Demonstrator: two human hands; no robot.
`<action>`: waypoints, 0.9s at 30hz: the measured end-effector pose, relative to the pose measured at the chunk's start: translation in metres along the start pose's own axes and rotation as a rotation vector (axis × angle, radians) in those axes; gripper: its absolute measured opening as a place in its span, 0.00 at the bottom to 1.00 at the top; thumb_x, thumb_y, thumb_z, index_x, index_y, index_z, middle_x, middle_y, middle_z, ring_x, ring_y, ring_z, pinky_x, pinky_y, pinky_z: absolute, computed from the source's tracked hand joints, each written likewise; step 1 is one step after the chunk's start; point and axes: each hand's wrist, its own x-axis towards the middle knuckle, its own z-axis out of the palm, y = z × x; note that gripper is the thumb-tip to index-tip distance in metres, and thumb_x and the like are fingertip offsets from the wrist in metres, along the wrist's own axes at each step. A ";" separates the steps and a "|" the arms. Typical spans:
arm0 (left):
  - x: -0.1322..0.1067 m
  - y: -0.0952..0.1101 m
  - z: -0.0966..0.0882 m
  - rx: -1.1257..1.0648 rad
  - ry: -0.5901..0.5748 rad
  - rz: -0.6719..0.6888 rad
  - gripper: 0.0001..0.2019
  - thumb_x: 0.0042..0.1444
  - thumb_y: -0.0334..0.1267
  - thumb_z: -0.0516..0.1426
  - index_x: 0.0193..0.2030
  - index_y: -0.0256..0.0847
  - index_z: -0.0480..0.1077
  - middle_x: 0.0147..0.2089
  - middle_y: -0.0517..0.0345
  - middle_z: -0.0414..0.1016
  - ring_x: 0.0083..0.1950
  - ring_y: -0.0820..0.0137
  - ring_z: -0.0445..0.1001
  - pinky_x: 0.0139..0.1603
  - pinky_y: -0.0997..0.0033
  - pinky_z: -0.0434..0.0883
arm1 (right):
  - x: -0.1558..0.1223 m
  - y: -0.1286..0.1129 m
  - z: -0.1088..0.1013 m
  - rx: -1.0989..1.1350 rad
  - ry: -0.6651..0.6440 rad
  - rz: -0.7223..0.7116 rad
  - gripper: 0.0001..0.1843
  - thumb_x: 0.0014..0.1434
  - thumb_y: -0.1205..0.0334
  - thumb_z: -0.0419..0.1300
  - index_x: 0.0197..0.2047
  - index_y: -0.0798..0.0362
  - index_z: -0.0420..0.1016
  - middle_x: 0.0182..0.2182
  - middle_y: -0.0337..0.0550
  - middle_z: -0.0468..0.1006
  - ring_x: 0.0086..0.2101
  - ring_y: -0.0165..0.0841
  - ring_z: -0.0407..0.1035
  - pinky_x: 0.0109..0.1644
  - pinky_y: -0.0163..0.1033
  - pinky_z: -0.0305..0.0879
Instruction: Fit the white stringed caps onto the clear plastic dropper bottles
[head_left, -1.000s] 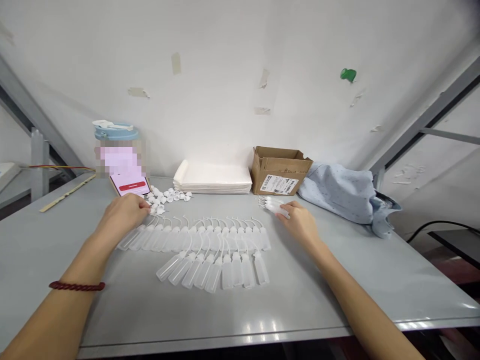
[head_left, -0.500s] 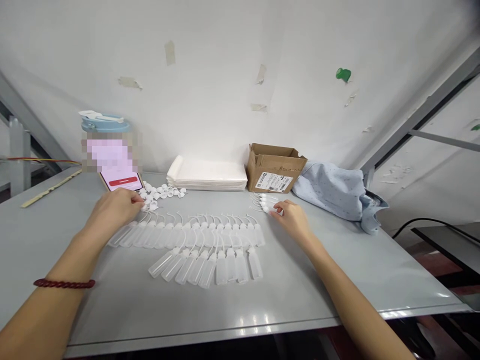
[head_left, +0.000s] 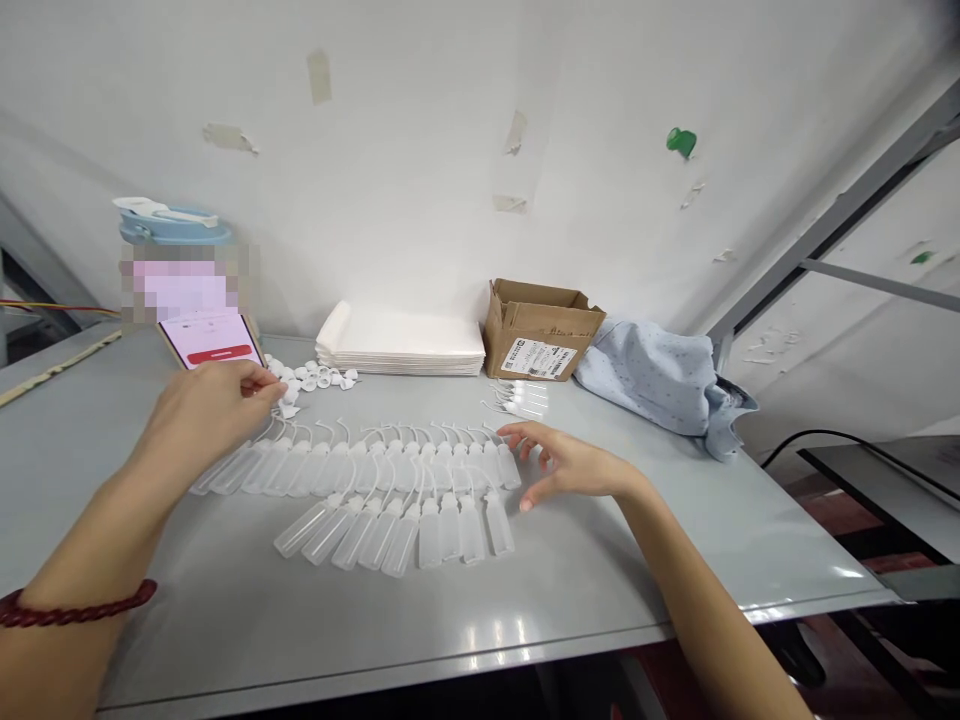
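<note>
Two uneven rows of translucent squeeze bottles (head_left: 448,530) lie on the grey table, many with a thin white strap trailing from the neck. My left hand (head_left: 217,400) is over the upper left end of the rows, beside a pile of small white caps (head_left: 307,376). Its thumb and fingers are pinched together at the pile's edge; what they hold, if anything, I cannot make out. My right hand (head_left: 570,462) is open and empty, fingers spread, at the right end of the upper row, its fingertips close to the last bottle. A few capped bottles (head_left: 525,398) lie in front of the carton.
Behind the bottles are a stack of white padded envelopes (head_left: 405,345) and an opened cardboard box (head_left: 544,335). A light blue cloth (head_left: 652,385) lies right of the box. At the back left, a phone (head_left: 217,345) leans against a blue-lidded container (head_left: 176,225).
My right hand has left the small group of bottles by the box and come nearer, to the upper row's right end, its fingers now spread. My left hand remains pinched by the caps.
</note>
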 end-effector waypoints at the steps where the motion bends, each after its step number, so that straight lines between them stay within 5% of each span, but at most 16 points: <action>1: -0.002 0.004 0.000 -0.032 0.014 0.009 0.15 0.53 0.44 0.51 0.39 0.39 0.73 0.37 0.54 0.77 0.37 0.63 0.71 0.32 0.74 0.60 | 0.001 0.000 0.003 -0.033 -0.024 0.012 0.45 0.37 0.55 0.72 0.59 0.49 0.63 0.48 0.47 0.68 0.45 0.38 0.66 0.44 0.42 0.68; 16: -0.020 0.034 0.010 -0.330 0.175 0.166 0.13 0.52 0.46 0.51 0.33 0.43 0.72 0.36 0.58 0.76 0.35 0.65 0.69 0.39 0.68 0.63 | 0.009 0.006 0.010 -0.195 0.064 0.020 0.32 0.44 0.53 0.69 0.52 0.52 0.70 0.39 0.43 0.67 0.36 0.35 0.67 0.42 0.43 0.67; 27: -0.035 0.053 0.013 -0.522 0.051 0.196 0.12 0.51 0.50 0.54 0.31 0.47 0.73 0.36 0.62 0.77 0.36 0.65 0.70 0.37 0.70 0.65 | 0.010 -0.003 0.020 -0.014 0.449 -0.168 0.30 0.56 0.61 0.59 0.61 0.47 0.62 0.40 0.43 0.65 0.34 0.30 0.65 0.39 0.42 0.74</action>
